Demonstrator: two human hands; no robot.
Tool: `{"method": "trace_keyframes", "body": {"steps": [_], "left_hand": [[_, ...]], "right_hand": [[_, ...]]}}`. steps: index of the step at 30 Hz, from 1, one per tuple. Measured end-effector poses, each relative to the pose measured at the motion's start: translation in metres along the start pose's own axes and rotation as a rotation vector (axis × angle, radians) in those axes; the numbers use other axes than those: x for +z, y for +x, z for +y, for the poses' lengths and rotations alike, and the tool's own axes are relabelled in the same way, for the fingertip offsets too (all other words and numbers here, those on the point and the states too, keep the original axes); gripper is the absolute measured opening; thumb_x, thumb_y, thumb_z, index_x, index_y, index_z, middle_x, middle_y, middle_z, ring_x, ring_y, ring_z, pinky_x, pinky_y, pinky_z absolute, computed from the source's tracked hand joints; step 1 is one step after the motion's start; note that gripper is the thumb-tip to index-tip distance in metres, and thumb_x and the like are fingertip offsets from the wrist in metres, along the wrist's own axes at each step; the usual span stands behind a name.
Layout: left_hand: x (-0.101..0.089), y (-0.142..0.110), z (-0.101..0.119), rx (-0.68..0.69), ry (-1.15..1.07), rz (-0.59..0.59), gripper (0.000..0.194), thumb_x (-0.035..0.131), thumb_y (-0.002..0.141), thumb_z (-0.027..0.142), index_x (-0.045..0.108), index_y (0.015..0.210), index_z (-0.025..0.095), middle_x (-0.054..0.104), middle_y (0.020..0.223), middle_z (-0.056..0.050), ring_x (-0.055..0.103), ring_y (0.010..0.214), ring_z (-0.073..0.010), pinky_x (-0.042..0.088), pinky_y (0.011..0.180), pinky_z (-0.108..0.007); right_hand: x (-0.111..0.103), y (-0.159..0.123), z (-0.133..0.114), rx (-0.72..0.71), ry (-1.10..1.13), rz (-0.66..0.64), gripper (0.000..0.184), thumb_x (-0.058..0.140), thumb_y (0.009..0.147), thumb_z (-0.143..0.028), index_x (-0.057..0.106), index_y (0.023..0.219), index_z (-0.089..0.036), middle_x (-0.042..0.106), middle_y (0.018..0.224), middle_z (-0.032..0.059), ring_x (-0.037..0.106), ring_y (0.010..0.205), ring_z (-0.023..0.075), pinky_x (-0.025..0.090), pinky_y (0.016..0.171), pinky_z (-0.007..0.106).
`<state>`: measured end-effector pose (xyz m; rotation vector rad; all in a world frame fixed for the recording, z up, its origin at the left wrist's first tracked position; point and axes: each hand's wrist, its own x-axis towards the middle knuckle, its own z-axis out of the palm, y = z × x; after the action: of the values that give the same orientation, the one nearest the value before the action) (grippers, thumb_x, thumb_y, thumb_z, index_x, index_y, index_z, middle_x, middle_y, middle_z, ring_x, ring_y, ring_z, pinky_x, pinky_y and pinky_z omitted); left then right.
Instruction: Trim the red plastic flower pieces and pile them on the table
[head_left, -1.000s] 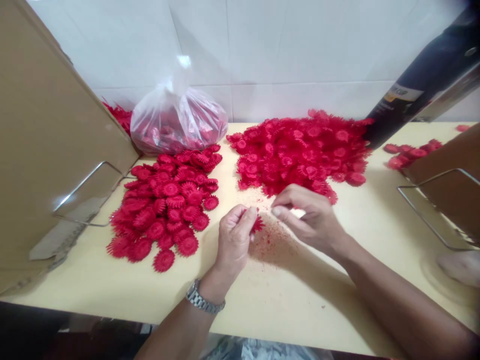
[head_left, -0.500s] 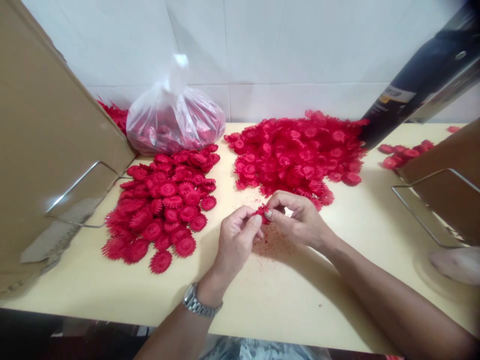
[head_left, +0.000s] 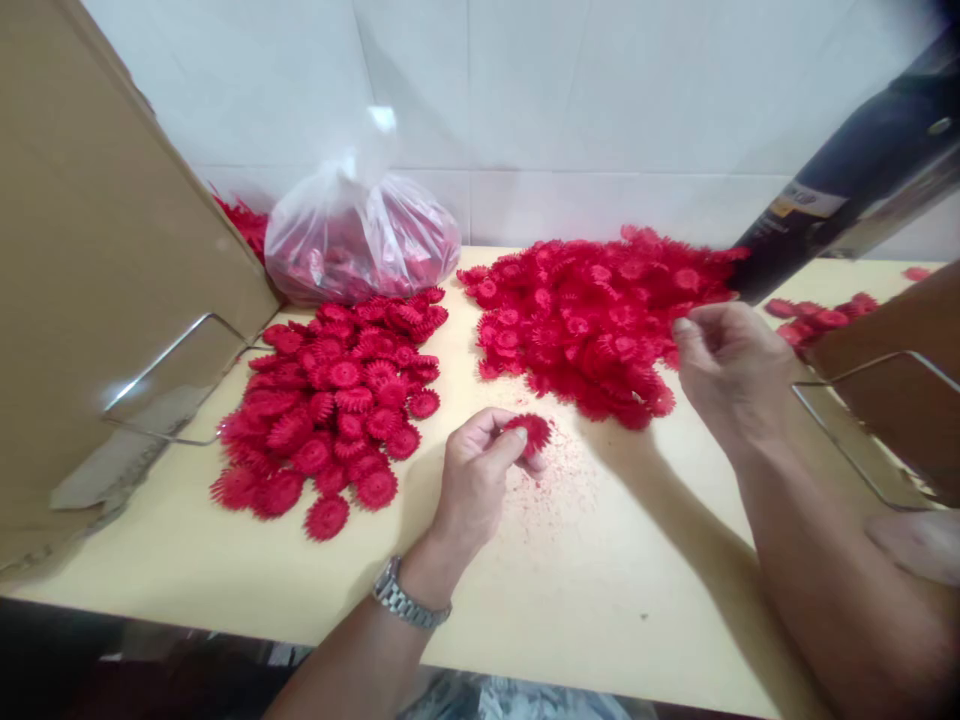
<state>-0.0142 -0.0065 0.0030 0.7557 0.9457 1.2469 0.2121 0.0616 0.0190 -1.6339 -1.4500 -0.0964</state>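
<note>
My left hand (head_left: 476,470), with a steel watch on its wrist, pinches a red flower head (head_left: 531,434) with a toothed rim between thumb and fingers, a little above the table. My right hand (head_left: 727,365) is at the right edge of a large heap of red flower heads (head_left: 577,310). Its thumb and fingers are curled towards each other. Whatever may be between its fingertips is too blurred to make out. To the left of my left hand spreads a second pile of red flower heads (head_left: 345,400).
A knotted clear plastic bag (head_left: 364,240) of red pieces stands by the wall. Cardboard panels with wire handles, one a brown box (head_left: 150,230), flank both sides. A dark package (head_left: 840,170) leans at the back right. Red crumbs (head_left: 547,480) lie on the pale table (head_left: 570,610).
My right hand has left the flower head and moved right and away from me to the heap's edge. My left hand still holds the flower head, now more fully visible. The view has shifted slightly.
</note>
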Motion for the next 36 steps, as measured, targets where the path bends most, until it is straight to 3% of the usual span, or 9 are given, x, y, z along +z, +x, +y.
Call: {"method": "trace_keyframes", "body": {"steps": [2, 4, 7, 9, 15, 22, 28, 32, 36], "left_hand": [[0.000, 0.000, 0.001, -0.058, 0.008, 0.017, 0.002, 0.057, 0.068, 0.017, 0.057, 0.068, 0.015, 0.060, 0.055, 0.001, 0.056, 0.047, -0.0100, 0.040, 0.047, -0.020], [0.000, 0.001, 0.001, -0.085, 0.027, 0.042, 0.002, 0.057, 0.067, 0.017, 0.056, 0.068, 0.015, 0.060, 0.053, 0.000, 0.057, 0.047, -0.0102, 0.035, 0.043, -0.018], [-0.002, 0.002, -0.002, -0.080, 0.070, 0.052, 0.009, 0.058, 0.070, 0.023, 0.054, 0.067, 0.015, 0.060, 0.052, 0.000, 0.055, 0.046, -0.0096, 0.028, 0.039, -0.017], [-0.002, 0.002, -0.004, -0.060, 0.087, 0.050, 0.013, 0.058, 0.072, 0.026, 0.052, 0.066, 0.016, 0.058, 0.052, 0.001, 0.054, 0.045, -0.0088, 0.028, 0.039, -0.017], [-0.003, 0.001, -0.011, 0.058, 0.080, 0.036, 0.019, 0.056, 0.077, 0.026, 0.046, 0.064, 0.017, 0.046, 0.056, 0.006, 0.043, 0.045, -0.0053, 0.034, 0.044, -0.018], [-0.007, 0.002, -0.016, 0.080, 0.153, -0.002, 0.031, 0.059, 0.078, 0.038, 0.043, 0.061, 0.017, 0.038, 0.054, 0.006, 0.035, 0.046, -0.0057, 0.028, 0.042, -0.019], [-0.007, 0.001, -0.017, 0.085, 0.190, -0.069, 0.035, 0.056, 0.081, 0.041, 0.045, 0.058, 0.016, 0.041, 0.052, 0.005, 0.039, 0.047, -0.0069, 0.031, 0.045, -0.021], [-0.008, -0.001, -0.014, 0.087, 0.260, -0.123, 0.030, 0.051, 0.084, 0.039, 0.052, 0.064, 0.016, 0.049, 0.055, 0.003, 0.045, 0.051, -0.0085, 0.034, 0.050, -0.022], [-0.008, -0.001, -0.014, 0.146, 0.287, -0.114, 0.026, 0.054, 0.083, 0.034, 0.055, 0.065, 0.016, 0.052, 0.054, 0.002, 0.047, 0.052, -0.0091, 0.035, 0.054, -0.023]], "right_hand": [[-0.001, 0.005, 0.011, -0.166, -0.234, -0.004, 0.013, 0.055, 0.078, -0.026, 0.063, 0.086, -0.018, 0.063, 0.085, 0.0114, 0.055, 0.068, 0.0205, 0.045, 0.062, 0.035], [0.000, 0.002, 0.010, -0.324, -0.281, 0.005, 0.020, 0.054, 0.080, -0.025, 0.065, 0.094, -0.017, 0.064, 0.093, 0.0129, 0.059, 0.075, 0.0225, 0.047, 0.064, 0.035], [0.003, -0.012, -0.013, -0.518, -0.083, -0.015, 0.017, 0.054, 0.082, -0.023, 0.066, 0.091, -0.016, 0.065, 0.085, 0.0097, 0.060, 0.076, 0.0193, 0.050, 0.063, 0.030], [0.004, -0.024, -0.034, -0.580, 0.094, -0.144, 0.013, 0.054, 0.083, -0.021, 0.066, 0.087, -0.016, 0.065, 0.081, 0.0080, 0.061, 0.075, 0.0171, 0.050, 0.063, 0.028], [0.007, -0.051, -0.066, -0.427, 0.501, -0.589, 0.016, 0.051, 0.087, -0.024, 0.064, 0.082, -0.015, 0.063, 0.075, 0.0056, 0.058, 0.065, 0.0130, 0.045, 0.057, 0.025], [0.011, -0.060, -0.072, -0.276, 0.651, -0.745, 0.017, 0.057, 0.083, -0.029, 0.060, 0.074, -0.015, 0.057, 0.067, 0.0020, 0.052, 0.061, 0.0112, 0.040, 0.055, 0.024], [0.013, -0.056, -0.066, -0.182, 0.721, -0.933, 0.015, 0.060, 0.081, -0.030, 0.059, 0.073, -0.017, 0.056, 0.070, 0.0004, 0.052, 0.062, 0.0105, 0.041, 0.057, 0.024], [0.012, -0.052, -0.060, -0.225, 0.659, -0.938, 0.011, 0.055, 0.082, -0.021, 0.059, 0.074, -0.016, 0.057, 0.072, 0.0019, 0.052, 0.063, 0.0118, 0.041, 0.058, 0.026], [0.013, -0.053, -0.057, -0.194, 0.676, -0.795, 0.013, 0.053, 0.083, -0.020, 0.055, 0.071, -0.016, 0.054, 0.068, 0.0009, 0.050, 0.062, 0.0121, 0.039, 0.057, 0.026]]}}
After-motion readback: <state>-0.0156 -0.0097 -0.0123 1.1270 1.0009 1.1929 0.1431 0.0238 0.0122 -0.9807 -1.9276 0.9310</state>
